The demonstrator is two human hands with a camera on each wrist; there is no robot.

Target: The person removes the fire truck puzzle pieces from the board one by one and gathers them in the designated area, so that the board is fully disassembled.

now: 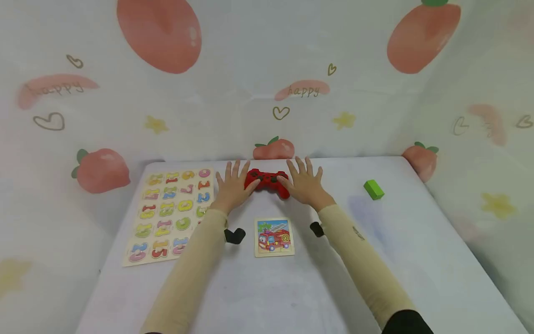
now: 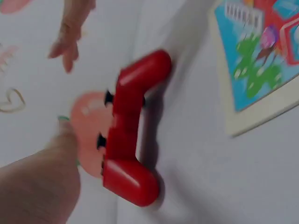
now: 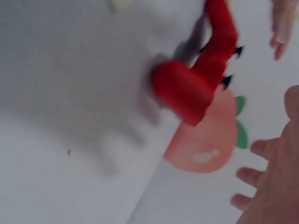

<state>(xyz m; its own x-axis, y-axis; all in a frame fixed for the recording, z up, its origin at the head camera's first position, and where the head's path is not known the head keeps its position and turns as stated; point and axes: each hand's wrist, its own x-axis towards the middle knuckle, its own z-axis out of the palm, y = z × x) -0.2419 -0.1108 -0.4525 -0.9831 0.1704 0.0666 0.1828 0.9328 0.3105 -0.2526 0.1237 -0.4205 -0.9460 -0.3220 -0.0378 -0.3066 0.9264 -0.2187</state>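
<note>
A red game controller (image 1: 267, 179) with black thumbsticks lies near the table's back edge, between the two hands. At its left side is my left hand (image 1: 232, 188), fingers spread and straight, thumb by the left grip. My right hand (image 1: 308, 184) is spread in the same way on the other side. Both wrist views show a gap between the controller (image 2: 125, 130) and the hand seen there; the right wrist view has the right hand (image 3: 273, 182) apart from the controller (image 3: 184, 88). Neither hand holds anything.
A small fire-truck picture puzzle (image 1: 274, 237) lies in front of the controller. On the left is a wooden number board (image 1: 167, 215), partly covered by the left sleeve. A green block (image 1: 373, 189) sits to the right. A printed cloth (image 1: 233, 93) hangs behind the table.
</note>
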